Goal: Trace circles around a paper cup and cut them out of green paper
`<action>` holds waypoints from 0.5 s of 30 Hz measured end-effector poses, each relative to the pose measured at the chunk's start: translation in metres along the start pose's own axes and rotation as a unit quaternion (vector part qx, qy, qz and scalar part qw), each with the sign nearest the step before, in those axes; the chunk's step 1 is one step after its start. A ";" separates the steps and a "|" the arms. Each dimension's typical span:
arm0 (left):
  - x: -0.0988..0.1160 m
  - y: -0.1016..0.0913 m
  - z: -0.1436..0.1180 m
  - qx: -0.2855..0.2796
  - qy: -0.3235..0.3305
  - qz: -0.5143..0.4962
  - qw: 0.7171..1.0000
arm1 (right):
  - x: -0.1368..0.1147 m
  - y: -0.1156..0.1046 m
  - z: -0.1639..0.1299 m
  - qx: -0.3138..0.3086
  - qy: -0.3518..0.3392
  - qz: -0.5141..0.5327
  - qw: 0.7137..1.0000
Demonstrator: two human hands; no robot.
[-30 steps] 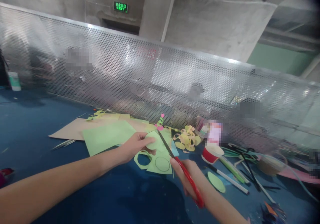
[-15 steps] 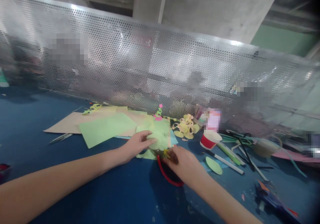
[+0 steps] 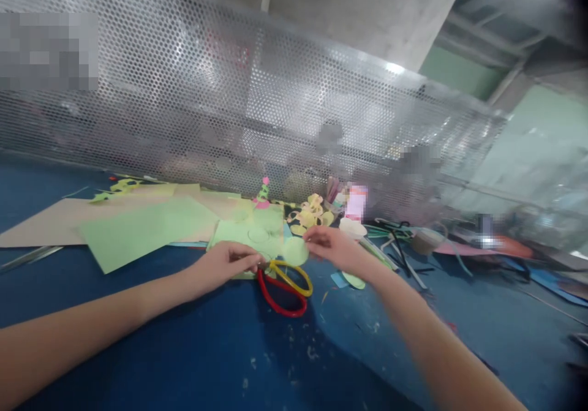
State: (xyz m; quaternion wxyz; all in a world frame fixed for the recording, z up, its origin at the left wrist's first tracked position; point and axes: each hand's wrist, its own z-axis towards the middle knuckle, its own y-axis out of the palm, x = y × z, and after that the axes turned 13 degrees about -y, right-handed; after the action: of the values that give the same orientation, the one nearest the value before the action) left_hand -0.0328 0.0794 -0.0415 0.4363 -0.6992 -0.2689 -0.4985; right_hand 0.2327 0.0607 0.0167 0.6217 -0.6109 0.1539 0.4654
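My left hand (image 3: 235,260) is closed around the blade end of the scissors (image 3: 294,314). Their red and yellow handle loops point toward me, and the blades are mostly hidden by the fingers. Between the fingertips of my right hand (image 3: 337,248) is a light green paper circle (image 3: 294,250), pinched at its right edge. Behind the left fingers lies a green paper sheet (image 3: 229,230) bearing a circle outline. A small green and pink paper cone (image 3: 263,198) stands beyond it.
Large green paper (image 3: 147,230) and beige sheets lie on the left. Yellow paper loops (image 3: 312,215) and a paper cup (image 3: 353,228) sit behind my right hand. Pens and pipe cleaners spread rightward. A perforated metal screen (image 3: 193,92) rises along the table's back.
My right hand has let go of the scissors handles and now pinches the paper circle, moved right. My left hand has shifted from the paper to the scissors. The view has turned right.
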 end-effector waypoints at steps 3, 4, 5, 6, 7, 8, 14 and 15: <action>0.006 0.001 -0.003 0.016 0.014 0.078 0.997 | 0.013 -0.047 -0.011 -0.014 0.081 -0.060 0.995; 0.008 0.002 -0.005 0.028 0.023 0.108 0.993 | 0.017 -0.060 -0.016 -0.025 0.102 -0.079 0.991; 0.010 0.003 -0.006 0.044 0.033 0.137 0.989 | 0.022 -0.070 -0.020 -0.035 0.120 -0.099 0.987; 0.011 0.004 -0.007 0.063 0.043 0.163 0.984 | 0.027 -0.078 -0.024 -0.043 0.136 -0.118 0.983; 0.011 0.005 -0.008 0.084 0.052 0.186 0.978 | 0.031 -0.083 -0.027 -0.051 0.151 -0.138 0.978; 0.010 0.005 -0.008 0.105 0.063 0.204 0.971 | 0.035 -0.086 -0.028 -0.053 0.161 -0.159 0.973; -0.005 0.001 -0.003 0.231 0.096 0.209 0.945 | 0.026 -0.056 -0.012 -0.001 0.096 -0.264 0.960; -0.008 -0.001 -0.002 0.242 0.092 0.200 0.945 | 0.019 -0.043 -0.009 -0.008 0.073 -0.261 0.963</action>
State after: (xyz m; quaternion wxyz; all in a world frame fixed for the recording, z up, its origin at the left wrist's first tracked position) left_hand -0.0374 0.0790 -0.0482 0.7061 -0.5629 -0.1951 -0.3828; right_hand 0.2795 0.0677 0.0267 0.7038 -0.6671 0.0312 0.2423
